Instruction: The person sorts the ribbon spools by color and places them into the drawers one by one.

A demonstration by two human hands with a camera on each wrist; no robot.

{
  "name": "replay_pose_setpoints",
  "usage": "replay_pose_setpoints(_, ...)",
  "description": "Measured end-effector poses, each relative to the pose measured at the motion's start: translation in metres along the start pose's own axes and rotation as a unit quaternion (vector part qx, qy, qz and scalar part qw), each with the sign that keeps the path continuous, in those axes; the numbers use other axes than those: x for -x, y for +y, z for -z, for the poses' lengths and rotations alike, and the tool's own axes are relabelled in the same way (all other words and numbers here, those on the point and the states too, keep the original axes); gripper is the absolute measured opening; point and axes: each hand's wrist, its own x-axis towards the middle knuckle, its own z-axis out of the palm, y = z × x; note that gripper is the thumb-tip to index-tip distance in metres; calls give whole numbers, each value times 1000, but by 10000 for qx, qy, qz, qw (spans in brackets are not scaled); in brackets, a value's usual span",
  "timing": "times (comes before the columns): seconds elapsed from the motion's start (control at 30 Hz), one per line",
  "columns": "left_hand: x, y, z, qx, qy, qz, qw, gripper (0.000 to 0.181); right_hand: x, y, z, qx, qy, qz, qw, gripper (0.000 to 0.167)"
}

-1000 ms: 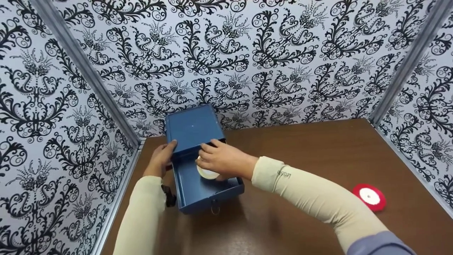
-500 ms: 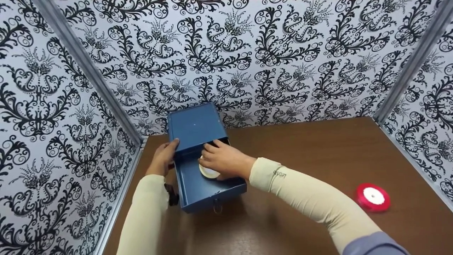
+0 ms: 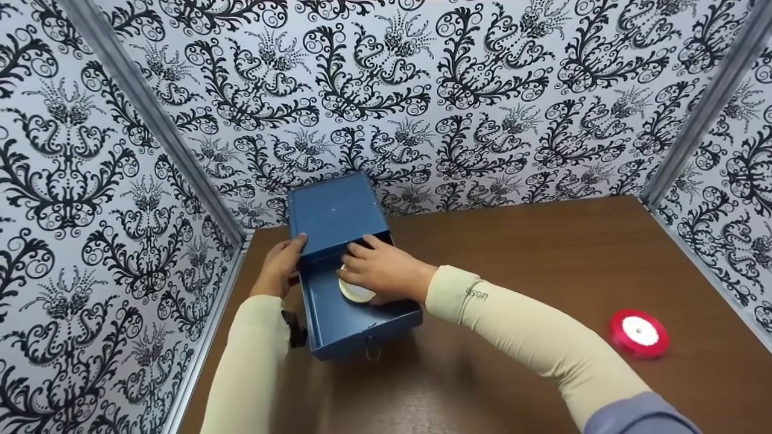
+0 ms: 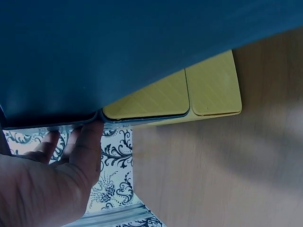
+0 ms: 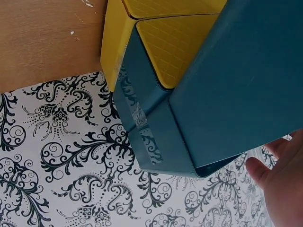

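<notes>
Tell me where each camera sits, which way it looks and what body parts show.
Head: on the head, looking forward and down at the drawer unit, tape roll and red ribbon spool; left hand, right hand and sleeves show.
Left wrist: on that wrist, looking close at the open blue drawer and yellow drawers; part of the left hand shows.
Right wrist: on that wrist, facing those drawers; part of the right hand shows.
Shared: both wrist views include patterned wallpaper.

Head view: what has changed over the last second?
No visible move, grab or release; only the whole picture has shifted slightly. The left hand still holds the blue box, the right hand the pale roll over the open drawer; the red spool lies untouched.
</notes>
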Motion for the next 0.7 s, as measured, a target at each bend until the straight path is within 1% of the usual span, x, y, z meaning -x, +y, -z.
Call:
replay_pose_setpoints(0.17,-2,-1,0,1,32,22,10000,73,3,0,1,-128,11,-68,9999,77)
replay_pose_setpoints(0.3,-4,-1,0,-16,26,29,10000,73,6,2,6,-310,-84,-289,9991,77)
replay_pose_setpoints(0.4,-4,-1,0,14,11,38,10000,72,8,3,14,-476,-139,-491,9976,77)
replay_pose_setpoints(0.5,-5,-1,0,-19,17,-5,10000,71,14,2,22,-625,2,-728,9954,73)
replay_pose_setpoints(0.63,-3,-1,0,-153,54,-84,9998,71,26,-3,29,-860,410,-982,9906,65)
replay_pose_setpoints(0.7,-1,-1,1,-205,82,-96,9997,72,33,-6,33,-1073,571,-1087,9866,61)
